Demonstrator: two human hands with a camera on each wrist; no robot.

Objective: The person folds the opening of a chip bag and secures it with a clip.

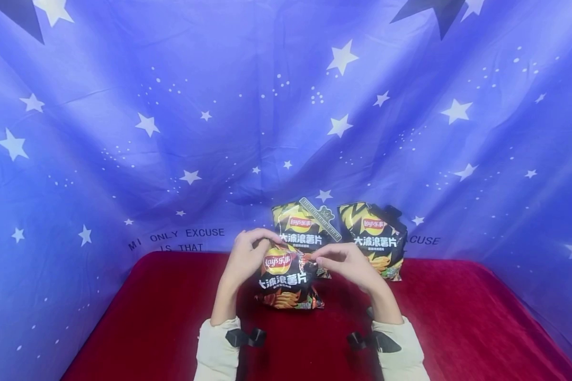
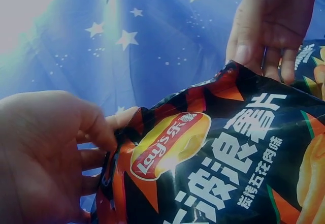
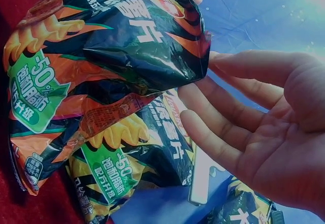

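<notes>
A black and orange bag of Lay's potato chips (image 1: 286, 281) is held upright by its top edge over the red cloth. My left hand (image 1: 248, 259) pinches its top left corner, with the thumb in front in the left wrist view. At the top right corner, my right hand (image 1: 350, 264) pinches the film between thumb and fingertips; its other fingers spread behind the bag (image 3: 147, 56) in the right wrist view. The top edge (image 2: 188, 89) looks creased and folded between the hands. Close behind stands a yellow and black chip bag (image 1: 297, 211), partly hidden by the front one.
A pale, ruler-like bag clip (image 1: 320, 219) lies across the top of the middle bag. Another yellow and black chip bag (image 1: 372, 243) stands at right with a black clip (image 1: 387, 212) on its top corner. Red cloth (image 1: 171, 317) covers the table; a blue star-patterned curtain (image 1: 248, 132) hangs behind.
</notes>
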